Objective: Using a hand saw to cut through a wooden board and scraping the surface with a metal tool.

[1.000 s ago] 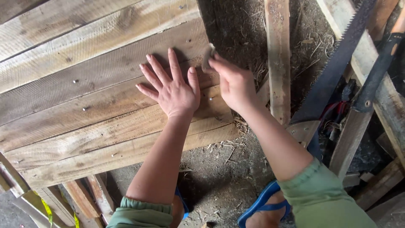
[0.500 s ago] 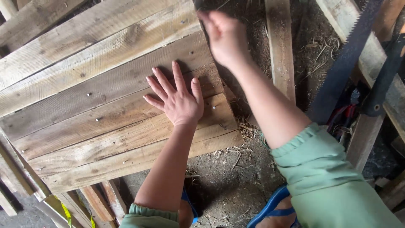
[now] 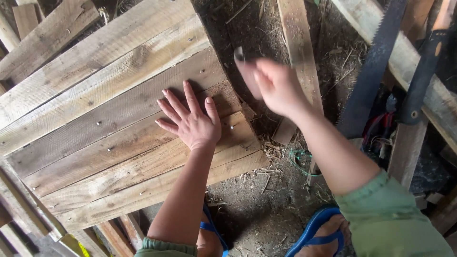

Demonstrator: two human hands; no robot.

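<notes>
My left hand [image 3: 190, 121] lies flat, fingers spread, on a panel of nailed wooden boards [image 3: 95, 119] near its right edge. Several nail heads dot the boards, one nail [image 3: 232, 127] just right of the thumb. My right hand [image 3: 276, 85] hovers above the panel's right edge, blurred by motion, closed around a small grey object [image 3: 238, 54] that sticks out at the top. What the object is cannot be made out.
A loose plank [image 3: 297, 43] lies on the dirt floor right of the panel. A hand saw [image 3: 376, 62] leans among timbers at the right. My feet wear blue sandals [image 3: 314, 228] below. More boards are stacked at the lower left [image 3: 28, 209].
My right hand rose from the panel's edge up toward the top of the view, and now is lower again over the edge. The left hand stayed flat on the boards.
</notes>
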